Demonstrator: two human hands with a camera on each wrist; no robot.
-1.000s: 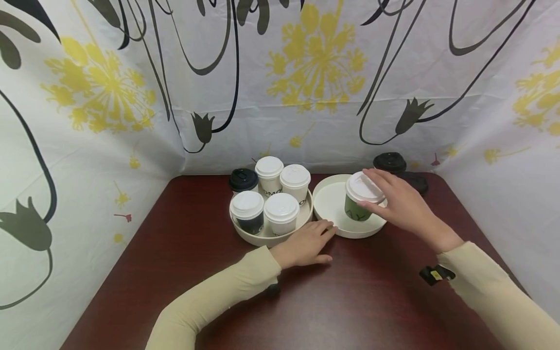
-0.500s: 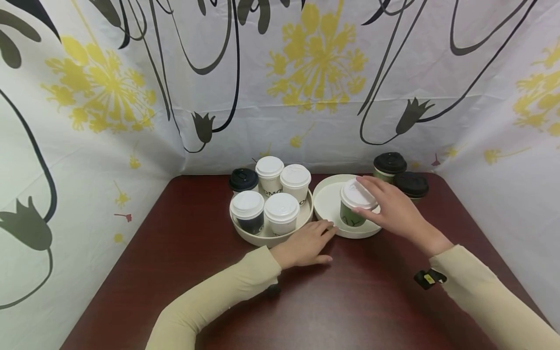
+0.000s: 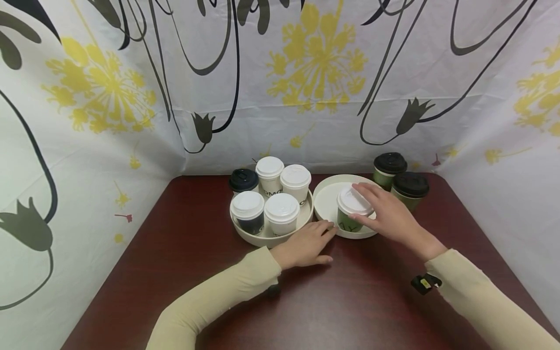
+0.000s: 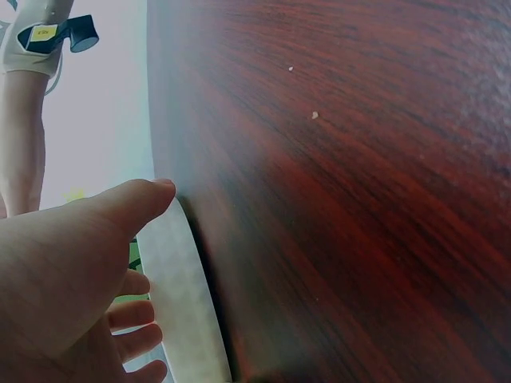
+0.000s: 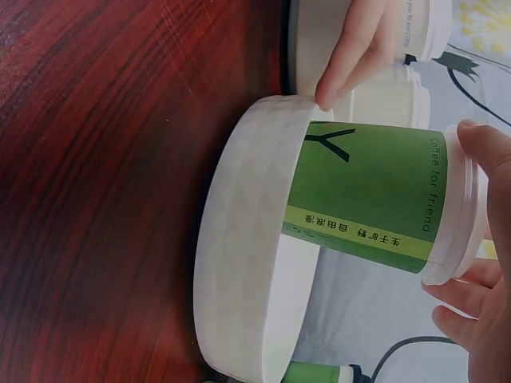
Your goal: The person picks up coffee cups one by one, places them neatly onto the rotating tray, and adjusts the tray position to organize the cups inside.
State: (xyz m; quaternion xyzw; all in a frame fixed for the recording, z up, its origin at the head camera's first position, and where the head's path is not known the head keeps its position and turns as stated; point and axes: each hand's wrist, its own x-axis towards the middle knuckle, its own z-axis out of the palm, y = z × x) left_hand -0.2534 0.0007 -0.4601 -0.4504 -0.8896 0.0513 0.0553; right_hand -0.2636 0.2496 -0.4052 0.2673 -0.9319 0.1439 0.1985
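My right hand (image 3: 389,216) grips a green paper coffee cup (image 3: 348,221) by its white lid (image 3: 353,201), thumb on one side and fingers on the other. The cup's lower end is inside the rim of the right round white tray (image 3: 325,197); whether its base touches the tray floor is hidden. In the right wrist view the cup (image 5: 363,195) shows printed lettering. My left hand (image 3: 304,244) lies with relaxed, spread fingers, its fingertips at the front rim of that tray, seen close in the left wrist view as a pale wall (image 4: 188,303).
A second round tray (image 3: 262,240) on the left holds several lidded cups, such as a white-lidded cup (image 3: 281,214) and a dark-lidded cup (image 3: 243,181). Two green cups with black lids (image 3: 410,189) stand behind my right hand. A patterned cloth (image 3: 280,87) surrounds the dark red table (image 3: 350,301).
My right hand has moved the green cup left and toward me, lower into the right tray's front part. The black-lidded cups are less covered now. My left hand has stayed put.
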